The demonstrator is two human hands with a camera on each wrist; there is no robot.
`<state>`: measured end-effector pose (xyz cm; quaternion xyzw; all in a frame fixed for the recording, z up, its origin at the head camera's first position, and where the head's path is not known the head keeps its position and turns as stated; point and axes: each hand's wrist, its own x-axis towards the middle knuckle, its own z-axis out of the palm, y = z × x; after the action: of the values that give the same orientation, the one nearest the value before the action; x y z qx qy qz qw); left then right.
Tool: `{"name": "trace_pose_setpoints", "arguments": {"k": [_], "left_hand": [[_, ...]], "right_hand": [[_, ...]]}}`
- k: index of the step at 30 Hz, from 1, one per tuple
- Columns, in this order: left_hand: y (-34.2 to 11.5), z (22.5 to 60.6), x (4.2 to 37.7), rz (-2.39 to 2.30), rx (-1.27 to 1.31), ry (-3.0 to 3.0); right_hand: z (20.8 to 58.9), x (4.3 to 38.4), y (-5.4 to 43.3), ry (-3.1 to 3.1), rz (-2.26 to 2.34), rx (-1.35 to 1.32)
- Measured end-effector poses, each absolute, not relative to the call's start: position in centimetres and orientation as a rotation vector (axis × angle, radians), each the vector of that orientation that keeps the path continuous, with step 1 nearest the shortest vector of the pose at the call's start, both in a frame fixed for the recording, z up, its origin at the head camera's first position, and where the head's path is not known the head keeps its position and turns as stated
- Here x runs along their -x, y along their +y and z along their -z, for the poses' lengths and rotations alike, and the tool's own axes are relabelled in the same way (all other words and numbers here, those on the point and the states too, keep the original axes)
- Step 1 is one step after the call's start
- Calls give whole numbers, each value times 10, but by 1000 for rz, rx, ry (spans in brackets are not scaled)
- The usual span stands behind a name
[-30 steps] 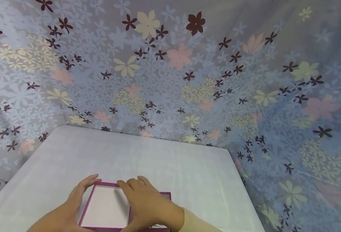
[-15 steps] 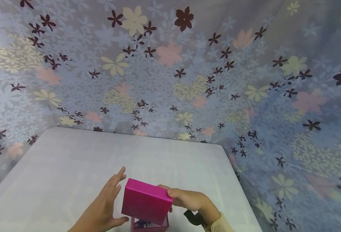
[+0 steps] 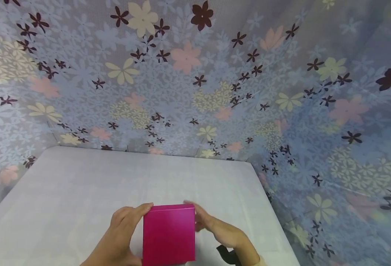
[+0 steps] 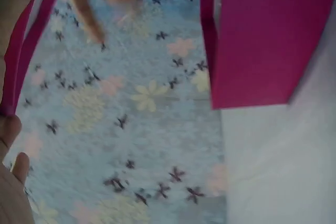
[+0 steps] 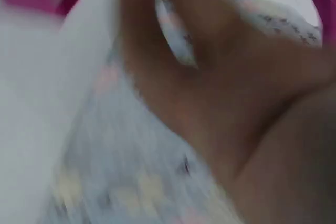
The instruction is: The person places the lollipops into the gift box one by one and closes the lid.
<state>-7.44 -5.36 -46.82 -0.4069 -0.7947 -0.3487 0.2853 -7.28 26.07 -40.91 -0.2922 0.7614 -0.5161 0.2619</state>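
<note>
A bright pink square box lid [image 3: 168, 236] is held up near the front of the table in the head view, its outer face showing. My left hand [image 3: 119, 232] grips its left edge, fingers at the upper corner and thumb lower down. Beside the right edge is my right hand [image 3: 215, 227], blurred, with fingers extended and seemingly apart from the lid. In the left wrist view, the pink box base [image 4: 268, 45] stands on the white surface, with a gap between it and the lid. From the head, the lid hides nearly all of the base, including its contents.
A white-covered table [image 3: 115, 177] spreads out beyond the hands. Floral cloth [image 3: 182, 92] hangs behind it and along its sides. A dark strap [image 3: 227, 255] is at my right wrist.
First the lid lay with its white inside up between both hands. It was then turned over in the right hand above the base. Now the left hand grips it and the right has loosened.
</note>
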Motion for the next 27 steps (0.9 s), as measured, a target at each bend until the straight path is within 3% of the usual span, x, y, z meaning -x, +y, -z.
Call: {"name": "trace_pose_setpoints", "arguments": {"k": [7, 14, 23, 27], "left_hand": [[-57, 499, 78, 1141, 1003, -2305], [-49, 529, 93, 1102, 1091, -2173], [-47, 565, 104, 1056, 1153, -2211], [-49, 567, 100, 1103, 1043, -2398]], "right_hand": [[433, 39, 250, 2702, 1136, 599], [471, 43, 247, 2795, 1110, 590], [519, 61, 254, 3030, 966, 1000], [526, 67, 254, 3002, 931, 945]]}}
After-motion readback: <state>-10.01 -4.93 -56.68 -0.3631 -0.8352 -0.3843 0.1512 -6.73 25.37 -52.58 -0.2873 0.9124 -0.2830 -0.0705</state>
